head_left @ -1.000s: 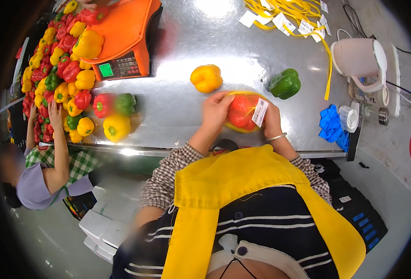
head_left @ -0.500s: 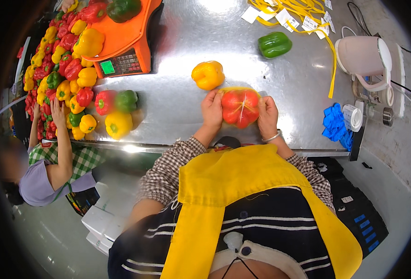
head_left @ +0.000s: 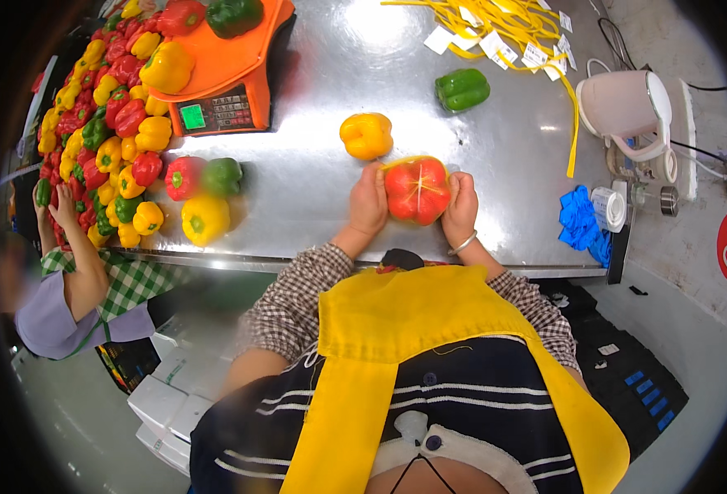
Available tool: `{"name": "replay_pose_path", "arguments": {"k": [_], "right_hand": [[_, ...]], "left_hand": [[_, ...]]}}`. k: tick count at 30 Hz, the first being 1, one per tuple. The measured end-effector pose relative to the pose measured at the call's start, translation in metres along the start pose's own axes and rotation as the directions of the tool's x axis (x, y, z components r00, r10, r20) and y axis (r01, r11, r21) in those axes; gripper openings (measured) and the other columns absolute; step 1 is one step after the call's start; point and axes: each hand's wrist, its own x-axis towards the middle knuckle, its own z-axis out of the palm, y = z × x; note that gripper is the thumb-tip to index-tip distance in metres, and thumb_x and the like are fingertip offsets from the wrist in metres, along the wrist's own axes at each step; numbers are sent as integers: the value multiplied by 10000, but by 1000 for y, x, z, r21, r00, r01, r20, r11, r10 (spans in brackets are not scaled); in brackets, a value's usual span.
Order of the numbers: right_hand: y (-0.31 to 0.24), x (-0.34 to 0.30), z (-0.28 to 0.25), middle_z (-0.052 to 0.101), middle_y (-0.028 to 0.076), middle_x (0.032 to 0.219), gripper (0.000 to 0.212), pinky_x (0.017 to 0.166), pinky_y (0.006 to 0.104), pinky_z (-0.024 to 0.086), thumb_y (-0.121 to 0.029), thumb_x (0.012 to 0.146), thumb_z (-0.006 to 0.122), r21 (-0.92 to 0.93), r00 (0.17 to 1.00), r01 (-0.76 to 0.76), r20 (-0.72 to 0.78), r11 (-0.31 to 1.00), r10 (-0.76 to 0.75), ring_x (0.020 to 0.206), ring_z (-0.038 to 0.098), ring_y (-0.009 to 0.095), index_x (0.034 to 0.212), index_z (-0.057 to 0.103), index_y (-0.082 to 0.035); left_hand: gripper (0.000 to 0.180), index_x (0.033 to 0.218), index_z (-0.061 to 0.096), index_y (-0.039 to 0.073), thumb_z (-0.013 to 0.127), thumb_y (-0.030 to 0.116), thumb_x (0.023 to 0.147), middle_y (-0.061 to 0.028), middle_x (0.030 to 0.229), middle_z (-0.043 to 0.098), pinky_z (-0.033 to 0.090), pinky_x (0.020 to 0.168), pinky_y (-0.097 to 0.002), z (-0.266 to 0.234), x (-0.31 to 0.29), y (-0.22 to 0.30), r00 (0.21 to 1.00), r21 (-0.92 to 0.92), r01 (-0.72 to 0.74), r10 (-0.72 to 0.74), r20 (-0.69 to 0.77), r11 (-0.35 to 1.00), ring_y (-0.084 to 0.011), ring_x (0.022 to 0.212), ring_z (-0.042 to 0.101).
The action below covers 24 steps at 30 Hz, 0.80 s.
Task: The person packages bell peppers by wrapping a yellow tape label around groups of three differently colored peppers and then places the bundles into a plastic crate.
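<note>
Above the metal table, near its front edge, a red bell pepper (head_left: 418, 193) is held between both my hands. My left hand (head_left: 368, 202) grips its left side and my right hand (head_left: 461, 207) its right side, with bent fingers. A thin yellow strip (head_left: 408, 160) runs along the pepper's far edge between my hands; how far round it goes is hidden. Pale lines cross on the pepper's upper face. Just beyond my left hand lies a yellow bell pepper (head_left: 366, 136). Farther right is a green bell pepper (head_left: 463, 90).
Yellow straps (head_left: 495, 29) with white tags lie at the back. An orange scale (head_left: 248, 70) holding peppers stands left, beside a large pepper pile (head_left: 125, 152) where another person's hand (head_left: 65, 207) reaches. At right are a pink kettle (head_left: 622, 103), blue cloth (head_left: 577, 218) and white roll (head_left: 608, 209).
The red pepper has moved slightly left and tilted a little between my hands. The other person's hands have shifted on the pile. The whole view has shifted slightly.
</note>
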Motion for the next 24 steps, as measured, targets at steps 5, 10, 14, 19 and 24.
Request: {"name": "replay_pose_path", "arguments": {"k": [5,10,14,19,24], "right_hand": [[-56,17,9,500,62,816,184,717,278,419,-168,1005,414,226,997,70,-43,972,-61,762,469,143,936,496,-19],[-115,68,46,484,53,800,200,711,268,415,-173,1011,401,347,984,143,50,927,-171,754,451,136,934,487,-9],[-77,84,75,480,2,821,212,714,246,412,-203,1019,405,525,941,-276,320,805,114,761,435,96,931,496,-32],[-60,84,84,537,-29,795,198,620,200,445,-234,1005,459,644,903,-419,365,640,224,710,468,20,896,503,-74],[-31,73,93,572,4,897,137,723,224,482,-150,920,600,663,955,-271,279,698,106,811,530,64,965,519,-48]], "left_hand": [[230,1065,521,-12,413,181,1000,-146,939,591,460,761,-333,-30,17,42,968,-188,-99,50,-247,977,-251,862,578],[183,1021,533,20,446,180,1003,-8,888,546,430,699,-211,-87,82,53,980,-525,-69,-39,-193,848,-70,776,506],[157,981,537,44,511,198,981,7,848,574,467,677,-216,-79,105,11,966,-843,218,-230,115,492,-60,745,533],[123,914,564,49,552,165,955,-20,818,611,490,628,-238,-55,109,-47,833,-873,458,-421,358,165,-87,688,563],[172,894,547,29,525,183,967,-21,791,593,460,594,-237,-33,106,-44,884,-681,384,-462,75,624,-73,652,517]]}}
